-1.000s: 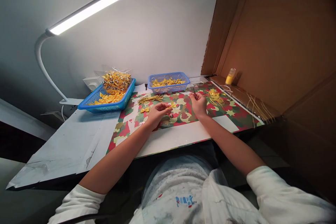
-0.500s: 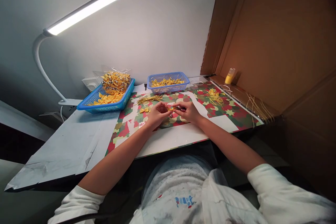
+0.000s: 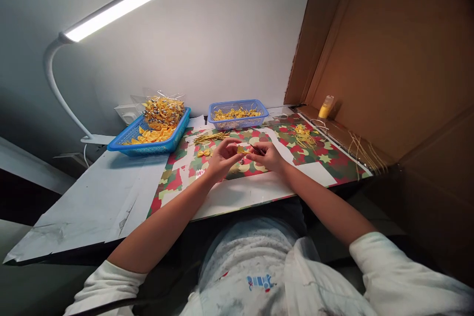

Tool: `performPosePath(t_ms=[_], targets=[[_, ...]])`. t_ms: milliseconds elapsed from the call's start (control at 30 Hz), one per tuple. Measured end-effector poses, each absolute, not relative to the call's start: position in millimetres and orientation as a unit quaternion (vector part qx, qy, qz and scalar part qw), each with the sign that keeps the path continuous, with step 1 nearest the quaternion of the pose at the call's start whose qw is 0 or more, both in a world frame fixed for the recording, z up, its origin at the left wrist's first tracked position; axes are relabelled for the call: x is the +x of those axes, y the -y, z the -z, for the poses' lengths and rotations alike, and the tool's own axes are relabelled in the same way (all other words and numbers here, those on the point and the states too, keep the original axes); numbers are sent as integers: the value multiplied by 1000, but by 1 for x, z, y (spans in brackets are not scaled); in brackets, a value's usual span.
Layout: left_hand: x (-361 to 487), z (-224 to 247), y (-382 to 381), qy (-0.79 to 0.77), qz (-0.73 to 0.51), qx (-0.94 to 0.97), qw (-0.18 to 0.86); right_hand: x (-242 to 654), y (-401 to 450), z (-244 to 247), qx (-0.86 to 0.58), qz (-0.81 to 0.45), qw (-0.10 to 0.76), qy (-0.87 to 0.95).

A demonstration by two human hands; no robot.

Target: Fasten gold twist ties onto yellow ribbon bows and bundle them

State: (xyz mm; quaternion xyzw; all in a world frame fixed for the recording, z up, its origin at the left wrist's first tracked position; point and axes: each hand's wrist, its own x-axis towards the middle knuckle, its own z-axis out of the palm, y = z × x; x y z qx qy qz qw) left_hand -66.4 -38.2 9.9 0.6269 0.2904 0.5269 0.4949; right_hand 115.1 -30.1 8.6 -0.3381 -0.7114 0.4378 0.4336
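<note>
My left hand pinches a small yellow ribbon bow between thumb and fingers, above the patterned mat. Close on its right, my right hand is closed around a slim dark tool, whose kind I cannot make out. Its thumb and fingertips meet the right side of the bow. Just under the fingertips shows a tiny shiny round piece; whether it hangs from the bow is unclear. Loose yellow bows lie left of my left hand. Behind them is a bundle of gold cords.
A blue basket with yellow bows and a filled clear bag stands at the left. Another blue basket of yellow pieces is at the back. Corded bows lie right, near a yellow-filled bottle. A lamp hangs overhead.
My left fingers have lifted and spread a little, so more of the yellow bow shows. The dark tool in my right hand has tilted. The view has shifted slightly.
</note>
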Motion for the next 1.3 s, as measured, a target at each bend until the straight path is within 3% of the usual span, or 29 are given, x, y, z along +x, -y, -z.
performPosePath(t_ms=[467,733,1000,1300], targets=[[-66,-9,35,-297,-473,595,578,116,34,-18,-285,-525,407,691],[-67,-7,34,-308,-468,603,568,117,32,-17,-299,-509,432,682],[-66,-5,33,-353,-479,610,523,115,28,-7,-331,-382,501,702],[-68,-6,32,-342,-457,624,534,114,32,-10,-313,-402,457,729]])
